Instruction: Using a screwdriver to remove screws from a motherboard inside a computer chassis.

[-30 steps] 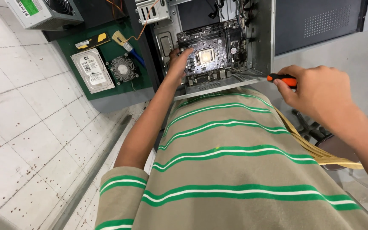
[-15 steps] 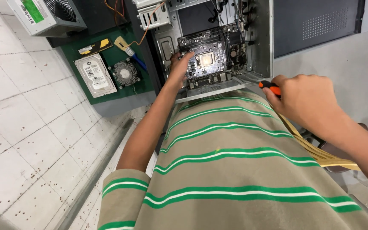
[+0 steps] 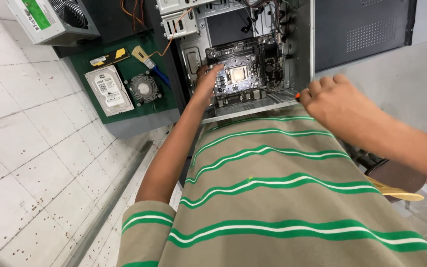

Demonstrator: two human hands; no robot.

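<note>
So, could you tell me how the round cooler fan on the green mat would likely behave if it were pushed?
The cooler fan lies flat on the green mat, so it would probably slide, not roll. Its thin metal fins look bendable; handle it gently. It seems fairly heavy for its size.

My right hand hides all but the orange tip of a screwdriver; my left hand covers the motherboard's near edge; the power supply is cropped.
</note>
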